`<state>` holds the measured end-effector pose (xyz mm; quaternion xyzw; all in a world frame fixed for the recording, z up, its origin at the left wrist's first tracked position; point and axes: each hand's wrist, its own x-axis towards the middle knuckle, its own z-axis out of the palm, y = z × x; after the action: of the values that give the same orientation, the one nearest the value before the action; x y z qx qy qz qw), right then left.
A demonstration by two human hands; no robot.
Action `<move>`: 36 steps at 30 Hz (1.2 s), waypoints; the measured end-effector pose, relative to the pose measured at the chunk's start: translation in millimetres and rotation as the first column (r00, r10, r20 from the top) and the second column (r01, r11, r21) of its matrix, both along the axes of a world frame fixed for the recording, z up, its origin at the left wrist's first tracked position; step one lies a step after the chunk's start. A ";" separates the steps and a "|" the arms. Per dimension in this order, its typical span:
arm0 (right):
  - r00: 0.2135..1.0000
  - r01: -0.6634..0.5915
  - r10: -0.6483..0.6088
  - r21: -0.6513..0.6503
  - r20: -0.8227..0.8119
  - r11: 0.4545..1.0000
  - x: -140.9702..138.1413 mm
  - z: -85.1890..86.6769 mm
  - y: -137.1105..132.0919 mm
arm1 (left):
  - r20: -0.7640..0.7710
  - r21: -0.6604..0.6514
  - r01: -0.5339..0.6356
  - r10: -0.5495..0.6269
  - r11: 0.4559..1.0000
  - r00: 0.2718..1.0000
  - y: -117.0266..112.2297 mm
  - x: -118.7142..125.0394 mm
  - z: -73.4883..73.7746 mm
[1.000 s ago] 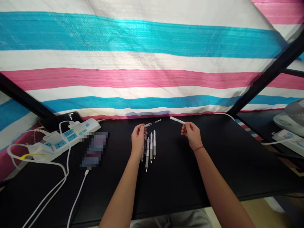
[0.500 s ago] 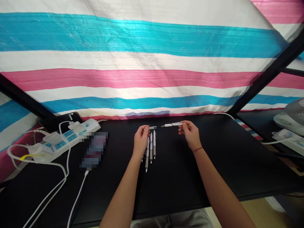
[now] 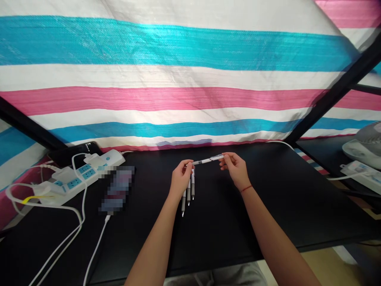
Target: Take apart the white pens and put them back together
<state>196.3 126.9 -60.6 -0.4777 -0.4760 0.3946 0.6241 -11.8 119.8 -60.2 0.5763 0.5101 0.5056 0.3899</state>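
A white and grey pen (image 3: 207, 161) is held level above the black table (image 3: 226, 222), one end in each of my hands. My left hand (image 3: 180, 179) pinches its left end with closed fingers. My right hand (image 3: 234, 168) pinches the right end, and a red string circles that wrist. The pen's two parts now sit pushed together. Below my left hand, several more white and grey pens (image 3: 188, 192) lie side by side on the table with their tips towards me, partly hidden by the hand.
At the left, a white power strip (image 3: 80, 173) with plugs and white cables (image 3: 71, 230) lies beside a blurred object (image 3: 116, 190). A striped blue, pink and white tarp (image 3: 178, 79) hangs behind. A second table at the right carries a fan (image 3: 364, 145) and another power strip (image 3: 361, 172).
A second ago my hands held two separate pen parts apart. They came together, the right part slid over the refill, and the pen is now closed up between both hands.
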 end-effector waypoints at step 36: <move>0.996 -0.026 0.025 0.009 0.085 1.000 0.5 1.2 -1.6 | -0.018 0.001 -0.010 0.010 1.000 1.000 1.5 -0.8 -2.4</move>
<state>196.8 125.4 -59.4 -0.4846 -0.5101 0.3794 0.6009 -12.7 121.3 -62.6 0.5784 0.5165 0.5025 0.3823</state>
